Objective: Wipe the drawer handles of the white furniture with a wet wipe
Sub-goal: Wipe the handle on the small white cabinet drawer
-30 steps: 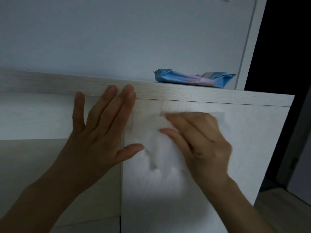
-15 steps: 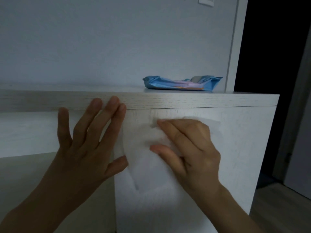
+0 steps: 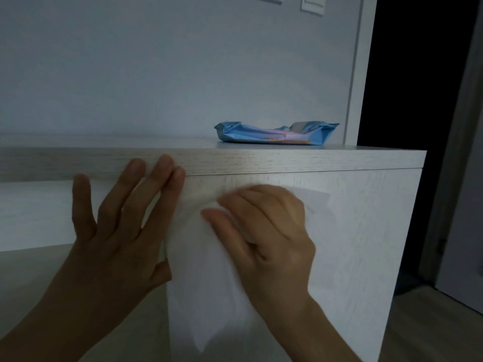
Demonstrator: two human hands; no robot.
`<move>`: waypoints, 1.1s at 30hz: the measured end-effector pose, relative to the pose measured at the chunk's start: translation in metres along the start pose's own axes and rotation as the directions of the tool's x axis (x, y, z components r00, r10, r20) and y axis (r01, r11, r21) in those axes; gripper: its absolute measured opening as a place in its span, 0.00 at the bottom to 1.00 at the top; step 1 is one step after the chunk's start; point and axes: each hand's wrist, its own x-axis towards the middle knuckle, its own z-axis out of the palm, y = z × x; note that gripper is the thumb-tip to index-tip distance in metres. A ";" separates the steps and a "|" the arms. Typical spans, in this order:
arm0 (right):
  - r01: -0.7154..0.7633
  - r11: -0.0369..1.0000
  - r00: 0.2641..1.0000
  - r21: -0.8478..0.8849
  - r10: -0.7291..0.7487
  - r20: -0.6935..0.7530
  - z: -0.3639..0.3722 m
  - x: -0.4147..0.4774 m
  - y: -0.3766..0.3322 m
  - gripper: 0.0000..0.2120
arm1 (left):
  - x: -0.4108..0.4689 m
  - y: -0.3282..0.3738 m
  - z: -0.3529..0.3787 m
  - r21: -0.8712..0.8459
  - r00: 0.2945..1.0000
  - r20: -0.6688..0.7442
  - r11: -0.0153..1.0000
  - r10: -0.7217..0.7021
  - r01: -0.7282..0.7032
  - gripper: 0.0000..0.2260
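Two hands rest on white furniture (image 3: 352,231): left hand (image 3: 117,239) spread flat, right hand (image 3: 271,236) pressing a wet wipe (image 3: 203,296), whose loose tail could bunch.

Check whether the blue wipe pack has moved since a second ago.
No. The blue wipe pack lies equally short of the right corner of the white furniture.

The head camera faces the white furniture (image 3: 366,244) close up, about level with its top.
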 end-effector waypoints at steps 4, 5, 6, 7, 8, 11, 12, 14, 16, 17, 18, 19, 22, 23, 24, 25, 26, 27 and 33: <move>-0.090 0.995 0.996 -0.037 0.090 0.012 -0.019 -0.008 0.019 0.12 | 0.000 -0.002 0.001 -0.018 1.000 0.001 1.000 -0.014 0.014 0.36; -0.129 0.991 0.992 -0.044 0.129 0.005 -0.025 -0.010 0.025 0.11 | 0.001 -0.003 0.002 -0.008 1.000 0.000 1.000 -0.014 0.014 0.35; -0.159 0.986 0.987 -0.044 0.159 0.001 -0.030 -0.012 0.029 0.11 | 0.001 -0.003 0.003 -0.001 1.000 0.001 1.000 -0.011 0.011 0.35; -0.182 0.982 0.983 -0.042 0.182 0.000 -0.032 -0.014 0.031 0.11 | 0.001 -0.003 0.003 -0.003 1.000 0.002 1.000 -0.010 0.010 0.35; -0.208 0.977 0.978 -0.038 0.208 -0.004 -0.032 -0.016 0.030 0.11 | 0.001 -0.002 0.004 -0.009 1.000 -0.002 1.000 -0.009 0.009 0.35; -0.344 0.939 0.937 0.025 0.345 -0.063 -0.022 -0.020 0.015 0.13 | 0.000 0.000 0.004 -0.008 1.000 -0.017 1.000 -0.017 0.017 0.35; -0.385 0.921 0.917 0.053 0.388 -0.090 -0.019 -0.020 0.009 0.14 | 0.000 0.000 0.004 -0.013 1.000 -0.020 1.000 -0.018 0.018 0.35; -0.423 0.903 0.892 0.079 0.430 -0.139 -0.013 -0.020 0.000 0.14 | 0.000 -0.001 0.004 -0.010 1.000 -0.018 1.000 -0.010 0.010 0.36; -0.414 0.905 0.890 0.099 0.425 -0.163 -0.012 -0.019 -0.003 0.13 | 0.001 -0.001 0.004 0.008 1.000 -0.009 1.000 -0.009 0.009 0.36; -0.396 0.912 0.897 0.106 0.409 -0.168 -0.012 -0.019 -0.003 0.12 | 0.002 -0.001 0.003 0.010 1.000 -0.005 1.000 -0.013 0.013 0.37; -0.370 0.923 0.908 0.102 0.383 -0.168 -0.013 -0.018 -0.003 0.11 | 0.002 0.000 0.003 0.011 1.000 0.000 1.000 -0.020 0.020 0.37; -0.335 0.938 0.925 0.084 0.345 -0.161 -0.014 -0.018 -0.004 0.11 | 0.004 0.001 0.002 0.011 1.000 0.006 1.000 -0.026 0.026 0.37; -0.161 0.987 0.985 0.008 0.161 -0.056 -0.011 -0.017 -0.011 0.08 | 0.005 0.002 0.002 0.007 1.000 0.007 1.000 -0.029 0.029 0.38; -0.093 0.996 0.995 0.005 0.093 -0.016 -0.007 -0.016 -0.014 0.07 | 0.004 0.002 0.001 0.011 1.000 0.013 1.000 -0.022 0.022 0.41; -0.041 0.999 0.999 0.011 0.041 0.012 -0.005 -0.015 -0.017 0.06 | 0.003 0.002 0.001 0.022 1.000 0.018 1.000 -0.014 0.014 0.45; -0.013 1.000 0.999 0.016 0.012 0.038 -0.005 -0.014 -0.018 0.05 | 0.002 0.001 0.000 0.036 1.000 0.025 0.999 -0.011 0.010 0.48; -0.011 1.000 0.997 0.023 0.009 0.079 -0.007 -0.011 -0.016 0.05 | 0.001 0.001 -0.002 0.047 0.999 0.034 0.999 -0.016 0.015 0.48; -0.042 0.999 0.991 0.030 0.038 0.126 -0.011 -0.009 -0.011 0.07 | 0.002 0.000 -0.003 0.053 0.999 0.038 0.998 -0.021 0.018 0.46; -0.310 0.951 0.947 0.015 0.311 -0.077 -0.036 -0.012 0.019 0.13 | 0.004 0.000 -0.003 0.042 0.999 0.034 0.999 -0.030 0.028 0.37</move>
